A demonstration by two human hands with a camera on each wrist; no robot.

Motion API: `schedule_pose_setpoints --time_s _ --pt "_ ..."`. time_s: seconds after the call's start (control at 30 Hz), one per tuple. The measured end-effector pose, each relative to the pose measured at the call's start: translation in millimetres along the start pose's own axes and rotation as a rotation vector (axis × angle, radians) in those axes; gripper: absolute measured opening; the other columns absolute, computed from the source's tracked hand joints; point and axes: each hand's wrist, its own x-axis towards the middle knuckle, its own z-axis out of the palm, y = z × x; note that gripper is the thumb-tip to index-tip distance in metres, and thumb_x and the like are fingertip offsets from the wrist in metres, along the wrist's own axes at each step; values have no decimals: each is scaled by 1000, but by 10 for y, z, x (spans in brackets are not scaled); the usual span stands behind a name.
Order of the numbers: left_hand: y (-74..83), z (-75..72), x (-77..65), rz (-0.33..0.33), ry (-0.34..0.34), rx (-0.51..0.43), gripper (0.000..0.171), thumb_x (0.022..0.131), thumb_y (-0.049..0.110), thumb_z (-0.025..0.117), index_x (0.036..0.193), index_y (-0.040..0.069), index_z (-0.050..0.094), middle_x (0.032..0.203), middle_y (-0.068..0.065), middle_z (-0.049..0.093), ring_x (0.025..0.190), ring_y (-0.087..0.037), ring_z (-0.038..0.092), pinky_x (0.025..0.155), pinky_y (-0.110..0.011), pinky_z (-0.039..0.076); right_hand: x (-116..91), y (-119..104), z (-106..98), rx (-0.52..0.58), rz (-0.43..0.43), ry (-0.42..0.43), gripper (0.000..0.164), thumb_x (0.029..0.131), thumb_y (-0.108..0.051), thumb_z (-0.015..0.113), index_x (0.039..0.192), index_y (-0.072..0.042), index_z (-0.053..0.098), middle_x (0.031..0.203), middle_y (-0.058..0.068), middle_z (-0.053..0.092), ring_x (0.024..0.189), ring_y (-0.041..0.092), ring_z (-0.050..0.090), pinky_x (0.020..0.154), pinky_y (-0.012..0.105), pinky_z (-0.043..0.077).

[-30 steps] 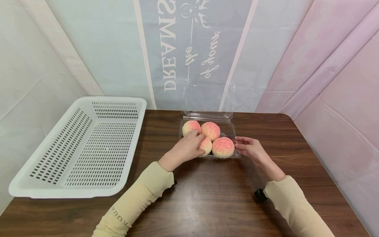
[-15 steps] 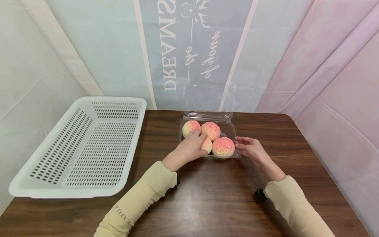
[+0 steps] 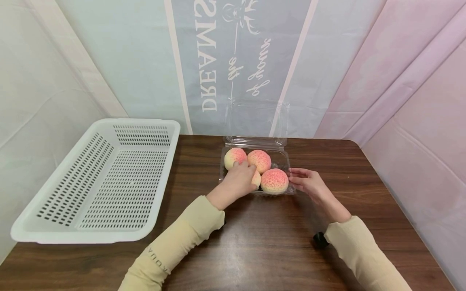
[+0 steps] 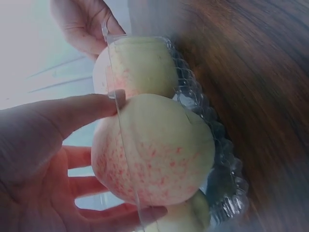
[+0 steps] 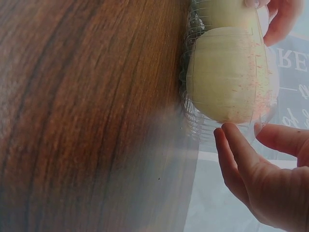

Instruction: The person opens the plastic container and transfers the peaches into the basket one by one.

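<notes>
A clear plastic clamshell box (image 3: 276, 165) stands on the table, its lid (image 3: 256, 119) raised at the back. Pink-speckled, cream-coloured peaches sit inside: one at back left (image 3: 234, 157), one at the back middle (image 3: 259, 161) and one at front right (image 3: 274, 181). My left hand (image 3: 238, 180) curls round the front-left peach (image 4: 154, 150), thumb on one side and fingers on the other; the head view shows only its right part. At the box's right side, my right hand (image 3: 308, 184) pinches the plastic wall between thumb and fingers (image 5: 236, 145).
A large white perforated basket (image 3: 169, 161) stands at the left of the brown wooden table (image 3: 255, 250). Printed curtain (image 3: 145, 60) hangs right behind the table, and pale cloth walls (image 3: 433, 121) flank it.
My left hand has shifted a little to the right over the front-left peach, covering more of it. The right hand, the box and the other peaches stay where they were.
</notes>
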Motion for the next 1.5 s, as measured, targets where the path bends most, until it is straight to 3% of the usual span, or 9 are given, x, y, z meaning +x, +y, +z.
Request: schedule_pose_setpoints --time_s 0.23,0.43,0.77,1.0,1.5 --pt "60 -20 -9 -38 5 17 46 78 36 70 111 5 59 98 -9 61 92 -24 56 77 -38 41 0 5 1 -10 -1 -3 53 90 -3 51 134 16 28 114 15 50 86 -4 55 77 18 48" --pt "60 -6 0 -66 2 -45 47 77 35 70 110 4 58 98 -11 58 86 -25 58 74 -37 46 -7 -7 -3 -3 -4 -2 53 91 -3 50 134 16 26 116 19 49 86 -3 55 79 19 48" --pt "36 46 37 -114 2 -179 46 76 33 72 107 4 56 96 -11 55 89 -24 56 77 -37 45 -6 -14 -1 -6 -1 5 52 90 -2 50 134 16 27 111 13 51 86 -3 55 78 18 48" --pt "12 49 56 -116 1 -180 50 74 33 73 112 5 55 99 -11 57 89 -24 57 75 -36 46 -8 -13 6 -13 -3 5 52 91 -3 50 133 16 28 116 19 49 86 -4 55 78 19 48" --pt "-23 70 67 -145 33 -205 56 70 34 74 117 9 57 102 -8 58 84 -24 58 68 -37 48 -12 -1 3 -10 -4 0 52 91 -3 50 133 16 27 111 14 51 86 -3 55 79 19 48"
